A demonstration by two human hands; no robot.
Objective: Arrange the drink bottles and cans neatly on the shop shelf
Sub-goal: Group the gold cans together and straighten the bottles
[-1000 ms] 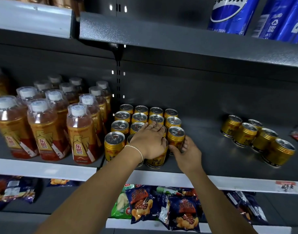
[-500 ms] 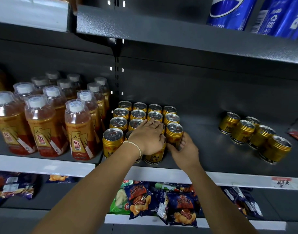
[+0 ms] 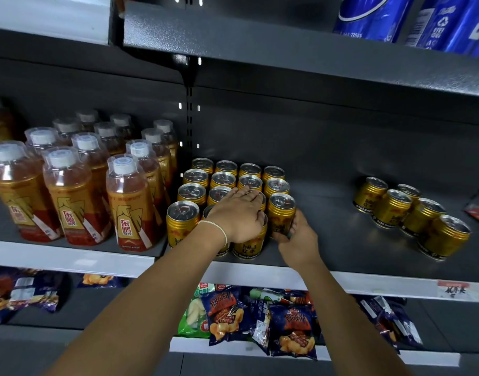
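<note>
White thread [image 3: 219,229] circles the left wrist, and below both forearms snack packs [image 3: 292,329] lie on the lower level. A second ago the left hand [image 3: 237,215] was humped over the front row with its fingers bent. Now it lies flatter, fingers straight and together, palm down on the can tops and reaching over the second and third rows. The right hand [image 3: 295,240] has dropped lower. Earlier its fingertips only touched the side of the corner can [image 3: 281,210]; now thumb and fingers curl round that can's lower half.

That corner can stands upright at the front right of the block, long axis vertical, pull-tab lid facing up, just beside its neighbour under the left hand. Behind it the cans [image 3: 223,180] stand upright in four columns, touching, unmoved since the earlier frames. Left of them, bottles [image 3: 127,202] stand upright in rows, white caps up. Well apart to the right on the same shelf [image 3: 327,240], loose cans [image 3: 393,207] stand in a ragged diagonal cluster. Overhead, blue cans [image 3: 368,17] sit on the upper level.
</note>
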